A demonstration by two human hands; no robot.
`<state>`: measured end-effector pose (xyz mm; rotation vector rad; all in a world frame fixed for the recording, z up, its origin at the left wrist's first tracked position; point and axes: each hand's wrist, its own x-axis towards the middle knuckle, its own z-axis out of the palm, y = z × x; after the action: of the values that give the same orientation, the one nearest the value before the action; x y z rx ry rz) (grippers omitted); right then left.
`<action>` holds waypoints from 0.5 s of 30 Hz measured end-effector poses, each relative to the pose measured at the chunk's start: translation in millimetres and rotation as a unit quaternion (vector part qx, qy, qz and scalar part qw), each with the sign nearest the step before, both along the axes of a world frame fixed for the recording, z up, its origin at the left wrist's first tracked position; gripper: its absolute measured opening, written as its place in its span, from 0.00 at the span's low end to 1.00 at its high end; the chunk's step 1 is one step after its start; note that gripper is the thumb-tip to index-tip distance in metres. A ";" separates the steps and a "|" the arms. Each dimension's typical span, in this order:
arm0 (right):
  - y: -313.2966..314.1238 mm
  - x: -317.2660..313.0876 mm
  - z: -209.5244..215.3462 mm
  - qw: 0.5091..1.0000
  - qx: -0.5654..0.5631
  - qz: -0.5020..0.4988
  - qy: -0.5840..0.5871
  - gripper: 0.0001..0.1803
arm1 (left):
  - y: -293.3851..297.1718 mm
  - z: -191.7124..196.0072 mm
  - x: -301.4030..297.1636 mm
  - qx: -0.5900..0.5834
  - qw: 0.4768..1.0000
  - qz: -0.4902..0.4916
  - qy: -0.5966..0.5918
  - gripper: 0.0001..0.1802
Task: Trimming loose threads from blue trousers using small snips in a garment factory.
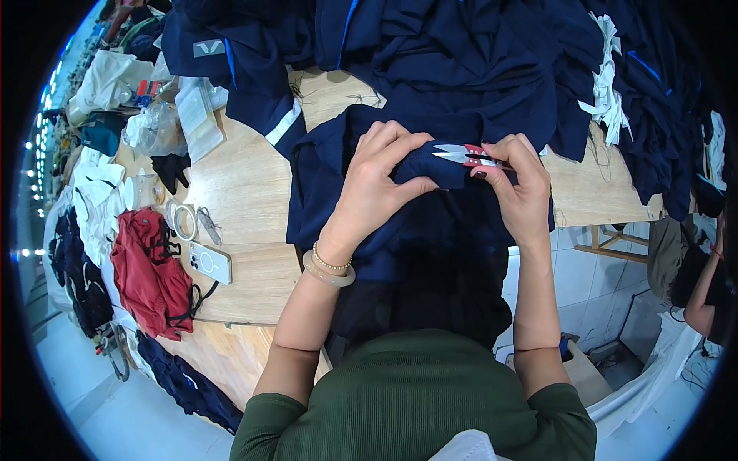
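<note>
A navy blue garment [315, 207] lies in front of me, draped over the table's near edge. My left hand [378, 173] pinches a fold of its cloth between thumb and fingers. In my right hand [523, 180] is a pair of small red-handled thread snips [460, 154]. Their silver blades point left toward my left fingertips and stand slightly apart, just over the cloth. Whether a thread lies between the blades is too small to tell.
Dark blue garments [469, 61] are heaped along the far side, with white strips [607, 92] on the right. On the wooden table [254, 284] at left lie a phone [210, 263], a red bag [150, 273], tape rolls [184, 221] and plastic bags [157, 129]. Another person's arm [703, 296] shows at far right.
</note>
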<state>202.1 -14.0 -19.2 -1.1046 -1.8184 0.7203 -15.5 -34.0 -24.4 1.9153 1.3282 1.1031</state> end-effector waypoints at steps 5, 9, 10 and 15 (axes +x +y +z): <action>1.0 -3.9 3.7 1.000 0.010 0.004 -0.018 0.11 | 0.0 -0.4 -0.6 0.002 1.000 -0.002 -0.001 0.29; 2.0 -5.6 -0.2 1.000 0.000 -0.004 -0.006 0.10 | -0.9 -4.1 -2.1 -0.003 1.000 0.001 -0.010 0.29; 1.2 -6.4 -4.9 0.993 -0.065 -0.020 0.100 0.08 | -0.7 -4.1 -2.6 -0.003 1.000 0.002 -0.009 0.29; 5.7 8.8 -18.1 0.939 -0.157 -0.057 0.299 0.07 | 3.7 1.0 1.4 0.036 0.996 0.043 0.068 0.37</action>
<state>210.8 -8.2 -37.3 -1.0308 -1.1378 1.1593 -14.1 -30.3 -23.5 2.0332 1.4749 1.0914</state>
